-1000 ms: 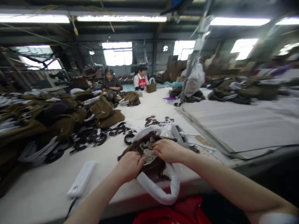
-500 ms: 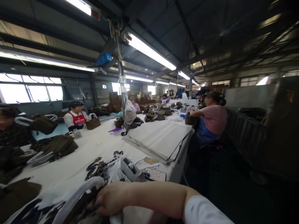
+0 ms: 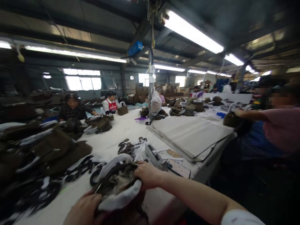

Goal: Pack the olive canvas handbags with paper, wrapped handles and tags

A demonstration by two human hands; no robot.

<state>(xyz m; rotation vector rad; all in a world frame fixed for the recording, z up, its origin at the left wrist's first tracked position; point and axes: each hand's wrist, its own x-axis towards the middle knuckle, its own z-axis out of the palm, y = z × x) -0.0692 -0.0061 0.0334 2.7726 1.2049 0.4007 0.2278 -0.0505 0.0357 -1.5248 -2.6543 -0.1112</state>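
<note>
Bag workshop: piles of handbags (image 3: pixel 55 145), long worktable (image 3: pixel 117 132), tube lights (image 3: pixel 194 32).

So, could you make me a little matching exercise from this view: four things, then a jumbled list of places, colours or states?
Things:
1. Right hand
2. Held bag
3. Phone
4. Apron

Descriptions:
A. Pale and patterned
B. Red
C. On the held bag's rim
D. Open at the top

Pairs: 1-C, 2-D, 3-A, 4-B
</note>
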